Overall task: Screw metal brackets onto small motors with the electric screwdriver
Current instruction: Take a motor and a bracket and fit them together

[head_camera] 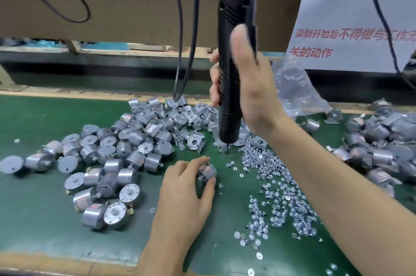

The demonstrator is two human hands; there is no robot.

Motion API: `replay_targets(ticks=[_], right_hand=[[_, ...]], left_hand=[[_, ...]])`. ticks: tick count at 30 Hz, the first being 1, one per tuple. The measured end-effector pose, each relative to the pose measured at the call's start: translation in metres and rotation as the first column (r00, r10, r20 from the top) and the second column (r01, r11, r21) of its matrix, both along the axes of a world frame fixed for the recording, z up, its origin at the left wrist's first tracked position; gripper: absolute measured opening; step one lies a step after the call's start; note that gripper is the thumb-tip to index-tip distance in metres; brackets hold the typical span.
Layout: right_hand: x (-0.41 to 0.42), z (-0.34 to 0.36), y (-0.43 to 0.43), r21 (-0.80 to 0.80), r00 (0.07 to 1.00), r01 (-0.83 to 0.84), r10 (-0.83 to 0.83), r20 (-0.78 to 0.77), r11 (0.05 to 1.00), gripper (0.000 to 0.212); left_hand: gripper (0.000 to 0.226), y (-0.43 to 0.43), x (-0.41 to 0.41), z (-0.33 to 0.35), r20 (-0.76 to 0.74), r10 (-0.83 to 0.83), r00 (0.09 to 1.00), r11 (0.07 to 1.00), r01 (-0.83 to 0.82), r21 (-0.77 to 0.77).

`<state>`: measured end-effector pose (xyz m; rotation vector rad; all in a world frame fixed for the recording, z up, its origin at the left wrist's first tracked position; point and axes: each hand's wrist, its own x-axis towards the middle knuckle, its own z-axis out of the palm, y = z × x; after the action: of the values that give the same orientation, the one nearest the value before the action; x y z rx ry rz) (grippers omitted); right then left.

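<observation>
The green mat [45, 208] was the biggest thing. A pile of motors [108, 163] lay on its left side, w/ brackets [194, 140] behind them & screws [276, 185] spread on the right. The black driver [231, 73] stood straight up, tip close to the mat. R hand [254, 95] was wrapped tight round it. L hand [186, 190] pinched one motor [208, 173] on the mat, near the tip.
</observation>
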<state>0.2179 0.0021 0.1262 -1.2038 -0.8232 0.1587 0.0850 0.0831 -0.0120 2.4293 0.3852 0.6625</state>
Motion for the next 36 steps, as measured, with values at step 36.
replay_targets(ticks=[36], right_hand=[[0.022, -0.042, 0.007, 0.044, 0.914, -0.344, 0.345, -0.215, 0.938, 0.076]], left_hand=[[0.045, -0.001, -0.005, 0.006, -0.024, 0.065, 0.998, 0.996, -0.066, -0.058]])
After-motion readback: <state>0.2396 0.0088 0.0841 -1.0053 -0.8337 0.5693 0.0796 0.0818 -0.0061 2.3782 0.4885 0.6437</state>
